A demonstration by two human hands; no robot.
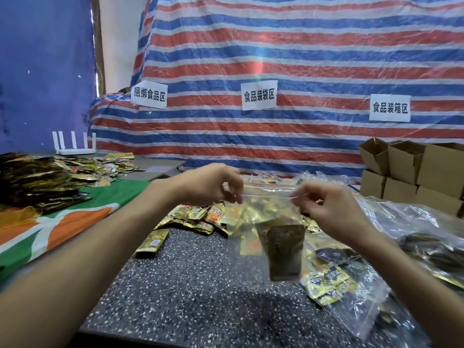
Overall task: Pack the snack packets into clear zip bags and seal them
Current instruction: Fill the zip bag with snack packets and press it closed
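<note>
A clear zip bag [270, 222] hangs in the air above the speckled dark table [200, 285], with gold snack packets [283, 249] inside it. My left hand [213, 184] pinches the bag's top strip at its left end. My right hand [324, 204] pinches the same strip at its right end. Loose gold and orange snack packets [198, 217] lie in a heap on the table behind the bag. A single gold packet [153, 241] lies to the left of the heap.
Filled clear bags [351, 285] lie at the right, more plastic bags [414, 222] behind them. Cardboard boxes [414, 172] are stacked at the far right. A large pile of dark and gold packets [37, 179] sits on a green-orange cloth [62, 227] at left. A white router [75, 146] stands at the back.
</note>
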